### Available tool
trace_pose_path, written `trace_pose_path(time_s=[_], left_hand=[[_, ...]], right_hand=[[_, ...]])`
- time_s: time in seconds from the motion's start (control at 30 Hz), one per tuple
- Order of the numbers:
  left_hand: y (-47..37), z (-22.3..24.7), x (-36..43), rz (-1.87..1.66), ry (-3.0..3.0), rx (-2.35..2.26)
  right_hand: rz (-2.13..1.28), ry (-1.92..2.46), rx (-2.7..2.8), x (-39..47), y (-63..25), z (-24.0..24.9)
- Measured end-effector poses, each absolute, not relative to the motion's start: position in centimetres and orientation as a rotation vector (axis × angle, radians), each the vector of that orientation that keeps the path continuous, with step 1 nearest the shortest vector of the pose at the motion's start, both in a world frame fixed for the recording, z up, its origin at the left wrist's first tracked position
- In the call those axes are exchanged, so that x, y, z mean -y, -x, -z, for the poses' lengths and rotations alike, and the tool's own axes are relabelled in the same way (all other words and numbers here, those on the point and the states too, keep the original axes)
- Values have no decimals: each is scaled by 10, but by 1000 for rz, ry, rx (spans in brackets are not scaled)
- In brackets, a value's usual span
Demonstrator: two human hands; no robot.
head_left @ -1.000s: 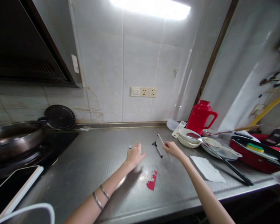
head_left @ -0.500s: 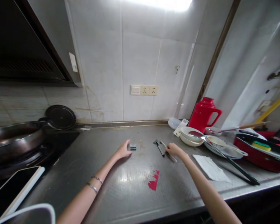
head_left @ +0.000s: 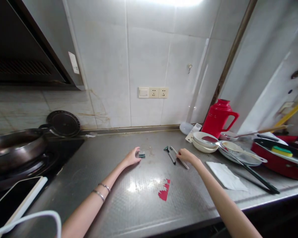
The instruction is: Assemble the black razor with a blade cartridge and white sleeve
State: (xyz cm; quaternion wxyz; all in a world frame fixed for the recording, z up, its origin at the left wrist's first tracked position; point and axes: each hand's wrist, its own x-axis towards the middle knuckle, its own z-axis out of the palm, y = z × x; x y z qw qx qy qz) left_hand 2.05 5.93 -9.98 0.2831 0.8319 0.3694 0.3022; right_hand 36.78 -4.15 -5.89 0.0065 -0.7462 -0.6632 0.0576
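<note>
My left hand (head_left: pixel 133 156) rests on the steel counter, thumb and fingers curled round a small see-through case with dark green strips (head_left: pixel 142 154). Only its right end shows beyond the fingers. At the middle of a thin silvery stick with a dark tip (head_left: pixel 185 164), the fingers of my right hand (head_left: pixel 187 155) are closed, hiding part of it. Just left of that stick lies a razor (head_left: pixel 170 155), its dark green head pointing away from me. A torn red piece (head_left: pixel 164 191) lies flat, nearer me.
On the right stand stacked bowls (head_left: pixel 205 147), a red thermos jug (head_left: pixel 218 117), a red pan (head_left: pixel 275 163) and a long-handled ladle (head_left: pixel 253 175) beside a white napkin (head_left: pixel 225 177). A wok (head_left: pixel 20 145) sits on the left stove, with a phone-like slab (head_left: pixel 17 198) in front.
The view has shifted slightly. Both hands stay in nearly the same places on the counter, the left around the small case and the right at the stick.
</note>
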Motion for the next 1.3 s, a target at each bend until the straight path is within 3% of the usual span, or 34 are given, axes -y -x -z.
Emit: trace_pose_path(time_s=[0.57,0.87,1.3], left_hand=[[-43,84,-36,-865,-2211,-954],[-91,56,14,-800,-2322,-672],[-103,55,42,-742,-2269,-642]], right_hand=[[-180,2224,2014,52,-362,47],[-531,1601,2276,79,-323,8],[-433,1648,2388,84,-328,6]])
